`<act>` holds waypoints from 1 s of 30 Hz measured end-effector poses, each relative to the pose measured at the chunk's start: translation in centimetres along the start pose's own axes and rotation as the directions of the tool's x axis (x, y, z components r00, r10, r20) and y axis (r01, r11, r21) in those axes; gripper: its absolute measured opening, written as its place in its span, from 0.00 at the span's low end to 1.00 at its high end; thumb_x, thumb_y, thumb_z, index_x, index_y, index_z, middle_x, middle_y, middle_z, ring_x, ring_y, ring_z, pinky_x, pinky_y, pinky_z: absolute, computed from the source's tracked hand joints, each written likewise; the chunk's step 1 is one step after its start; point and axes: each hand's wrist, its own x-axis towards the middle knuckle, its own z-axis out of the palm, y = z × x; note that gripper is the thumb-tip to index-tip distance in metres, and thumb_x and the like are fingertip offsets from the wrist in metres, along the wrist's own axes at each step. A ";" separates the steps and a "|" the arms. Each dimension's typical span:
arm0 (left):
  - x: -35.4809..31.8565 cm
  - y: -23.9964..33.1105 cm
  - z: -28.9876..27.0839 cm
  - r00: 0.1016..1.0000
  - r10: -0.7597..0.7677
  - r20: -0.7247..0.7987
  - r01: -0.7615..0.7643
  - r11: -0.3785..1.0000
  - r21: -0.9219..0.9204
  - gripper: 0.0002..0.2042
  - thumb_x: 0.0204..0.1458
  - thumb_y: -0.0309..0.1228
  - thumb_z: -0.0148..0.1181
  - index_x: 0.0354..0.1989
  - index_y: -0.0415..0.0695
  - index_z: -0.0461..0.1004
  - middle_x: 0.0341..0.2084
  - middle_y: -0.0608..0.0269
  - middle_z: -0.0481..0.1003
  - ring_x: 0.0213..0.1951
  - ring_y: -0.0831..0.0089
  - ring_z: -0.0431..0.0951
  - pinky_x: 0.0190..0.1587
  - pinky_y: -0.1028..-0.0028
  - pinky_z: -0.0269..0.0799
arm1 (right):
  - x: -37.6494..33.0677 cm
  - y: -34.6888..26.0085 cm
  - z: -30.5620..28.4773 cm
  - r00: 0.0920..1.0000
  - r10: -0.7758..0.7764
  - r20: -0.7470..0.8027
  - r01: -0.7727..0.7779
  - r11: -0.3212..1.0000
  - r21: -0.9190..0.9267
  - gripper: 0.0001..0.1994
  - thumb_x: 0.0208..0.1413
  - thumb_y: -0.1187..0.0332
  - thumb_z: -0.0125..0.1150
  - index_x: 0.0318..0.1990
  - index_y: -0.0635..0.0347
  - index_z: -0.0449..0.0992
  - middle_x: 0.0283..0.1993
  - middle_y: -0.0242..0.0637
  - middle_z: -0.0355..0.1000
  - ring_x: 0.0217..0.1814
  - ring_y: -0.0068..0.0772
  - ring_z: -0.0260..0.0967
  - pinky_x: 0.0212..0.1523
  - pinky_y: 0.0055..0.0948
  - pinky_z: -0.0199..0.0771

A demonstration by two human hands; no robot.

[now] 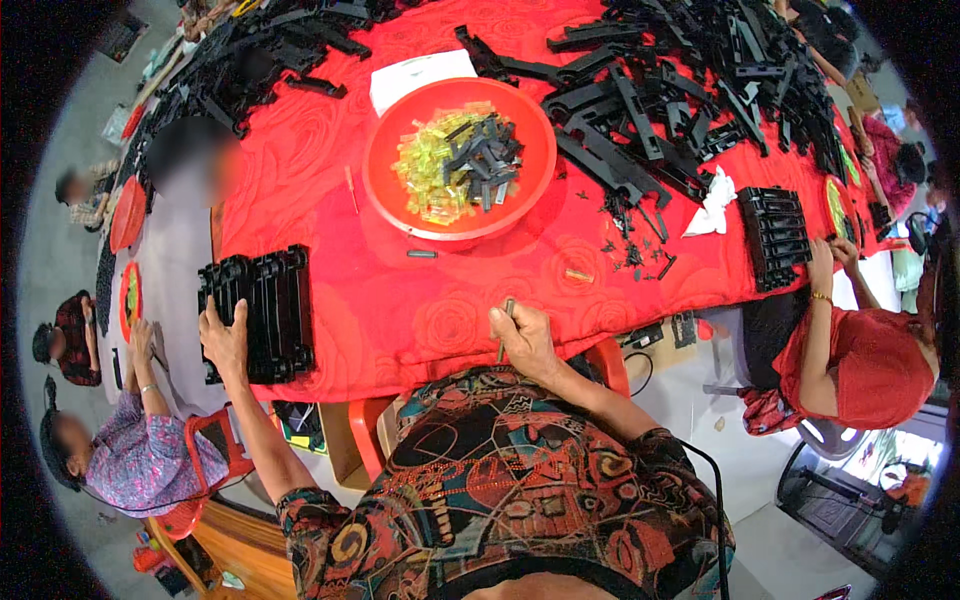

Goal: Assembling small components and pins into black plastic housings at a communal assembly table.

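A row of long black plastic parts (280, 305) lies side by side at the table's left front. My left hand (225, 340) rests on the left part of that row, thumb and fingers apart. Close to the front edge of the table, my right hand (528, 342) is closed around a thin greenish-brown rod (509, 308), which sticks out above and below the fist. Beyond my hands stands a red-orange bowl (375, 185) with yellow translucent small pieces (425, 165) and dark grey ones (485, 160). One dark small piece (422, 254) and one yellowish piece (578, 275) lie on the cloth.
The red patterned cloth (420, 320) covers the table. Heaps of black plastic parts (640, 110) fill its far side, near a white box (420, 75) and crumpled white tissue (712, 205). Co-workers sit left and right; the right one handles another black row (773, 238).
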 end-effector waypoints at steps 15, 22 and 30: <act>0.4 0.3 0.1 0.998 -0.061 -0.027 0.063 0.995 0.072 0.34 0.46 0.56 0.54 0.56 0.42 0.65 0.51 0.41 0.66 0.51 0.46 0.67 0.51 0.54 0.64 | 1.7 -1.4 -5.3 0.993 0.108 -0.040 -0.106 0.993 0.051 0.16 0.63 0.62 0.43 0.27 0.62 0.69 0.22 0.31 0.66 0.19 0.18 0.64 0.20 0.19 0.62; 0.1 1.2 -0.7 0.981 0.065 -0.184 -0.040 0.990 0.138 0.36 0.42 0.59 0.57 0.50 0.39 0.68 0.43 0.39 0.69 0.44 0.45 0.70 0.46 0.54 0.65 | 2.3 -0.8 -9.4 0.955 0.103 -0.279 -0.161 0.968 -0.191 0.12 0.60 0.65 0.47 0.27 0.62 0.69 0.22 0.31 0.66 0.22 0.23 0.62 0.24 0.23 0.63; -2.8 10.0 -4.6 0.960 0.164 -0.229 -0.237 0.908 -0.345 0.14 0.45 0.32 0.63 0.40 0.39 0.73 0.34 0.54 0.74 0.39 0.60 0.73 0.43 0.65 0.68 | 1.5 0.5 -11.3 0.973 -0.203 -0.109 0.016 0.531 -0.848 0.08 0.49 0.71 0.59 0.38 0.58 0.71 0.37 0.44 0.64 0.37 0.49 0.67 0.34 0.41 0.68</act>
